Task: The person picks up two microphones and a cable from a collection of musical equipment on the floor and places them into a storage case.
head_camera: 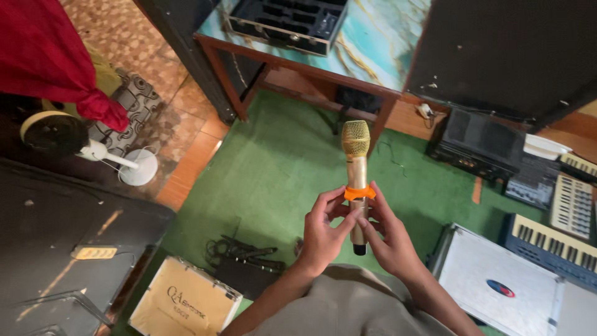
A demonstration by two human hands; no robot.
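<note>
Above the green carpet [280, 168], left hand [323, 233] and right hand [388, 239] grip a gold microphone [356, 180] — keyboards [553, 239] nearby.

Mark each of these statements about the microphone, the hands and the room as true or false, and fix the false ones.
1. Both hands hold a gold microphone upright. True: the left hand and the right hand grip its lower handle.
2. A blue ring sits on the handle. False: the ring is orange.
3. The floor under the hands is green carpet. True.
4. The case on the table is closed. False: the black case lies open, showing its compartments.
5. Keyboards lie to the person's right. True.
6. The white fan stands on the table. False: it stands on the floor at the left.
</note>
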